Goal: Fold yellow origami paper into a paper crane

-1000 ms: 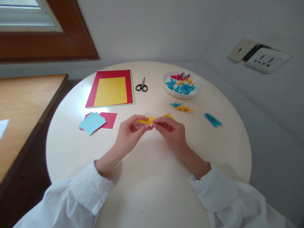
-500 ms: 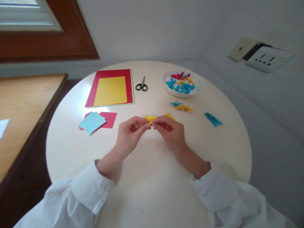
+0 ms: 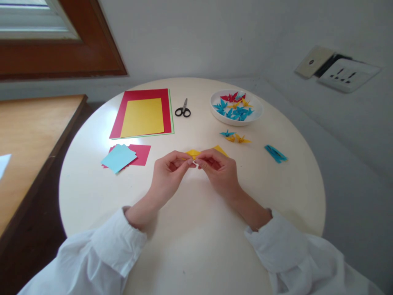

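I am watching the left hand [image 3: 170, 172] and right hand [image 3: 219, 170] pinching a folded yellow paper piece [image 3: 194, 153] between closed fingertips, low over the worktop [image 3: 190, 229], on my side of the scissors [image 3: 183, 110]. It is looking light, thin and easily crumpled; I am judging the creased edges the safest hold.

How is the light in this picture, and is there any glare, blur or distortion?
Head view: soft daylight, seemingly from the wood-framed window at top left; a sheen on the round cream table beside the light blue paper square; soft shadows under both forearms; the left hand and right hand, pinching the folded yellow paper, look sharp; the lens tilts the white wall socket panel.
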Action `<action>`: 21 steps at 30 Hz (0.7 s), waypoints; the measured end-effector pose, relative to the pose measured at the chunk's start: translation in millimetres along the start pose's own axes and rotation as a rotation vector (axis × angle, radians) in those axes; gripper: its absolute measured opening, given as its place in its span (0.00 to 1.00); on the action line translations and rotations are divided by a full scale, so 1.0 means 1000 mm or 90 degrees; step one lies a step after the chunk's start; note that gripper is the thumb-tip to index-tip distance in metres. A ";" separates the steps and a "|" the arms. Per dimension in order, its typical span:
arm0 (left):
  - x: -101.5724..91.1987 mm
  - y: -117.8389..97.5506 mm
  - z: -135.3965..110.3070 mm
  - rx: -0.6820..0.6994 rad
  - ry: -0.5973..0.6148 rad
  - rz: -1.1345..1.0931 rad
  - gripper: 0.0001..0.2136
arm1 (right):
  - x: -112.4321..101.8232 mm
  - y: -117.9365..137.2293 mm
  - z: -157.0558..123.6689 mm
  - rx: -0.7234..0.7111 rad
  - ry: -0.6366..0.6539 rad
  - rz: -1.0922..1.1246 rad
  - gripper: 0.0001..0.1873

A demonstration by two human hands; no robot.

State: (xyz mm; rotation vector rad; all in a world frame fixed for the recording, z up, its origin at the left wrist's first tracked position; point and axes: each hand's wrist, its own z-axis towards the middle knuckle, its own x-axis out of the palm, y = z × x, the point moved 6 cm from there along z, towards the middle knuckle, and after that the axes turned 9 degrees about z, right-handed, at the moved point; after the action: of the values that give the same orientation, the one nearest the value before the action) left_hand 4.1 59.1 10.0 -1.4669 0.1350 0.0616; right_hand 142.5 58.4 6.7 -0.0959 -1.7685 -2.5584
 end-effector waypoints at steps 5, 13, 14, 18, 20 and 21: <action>0.001 0.000 0.000 0.000 -0.001 0.003 0.06 | 0.000 -0.001 0.000 0.006 -0.009 -0.008 0.03; 0.001 0.000 -0.001 -0.004 -0.024 -0.001 0.05 | 0.001 -0.002 -0.002 0.037 -0.024 0.011 0.03; 0.001 0.000 -0.001 -0.004 -0.025 -0.002 0.05 | 0.001 -0.001 -0.002 0.039 -0.027 0.012 0.03; 0.001 -0.001 -0.001 -0.001 -0.028 -0.004 0.04 | 0.002 -0.001 -0.003 0.039 -0.038 0.016 0.03; 0.001 -0.001 -0.001 0.001 -0.028 -0.005 0.04 | 0.002 0.000 -0.003 0.038 -0.042 0.016 0.03; 0.001 -0.002 -0.001 0.003 -0.029 -0.004 0.04 | 0.002 0.000 -0.003 0.038 -0.044 0.018 0.03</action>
State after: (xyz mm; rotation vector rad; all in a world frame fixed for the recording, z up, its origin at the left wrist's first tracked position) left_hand 5.6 57.7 11.3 -1.4610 0.0937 0.0888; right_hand 140.4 55.9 5.6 -0.2083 -1.8507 -2.5101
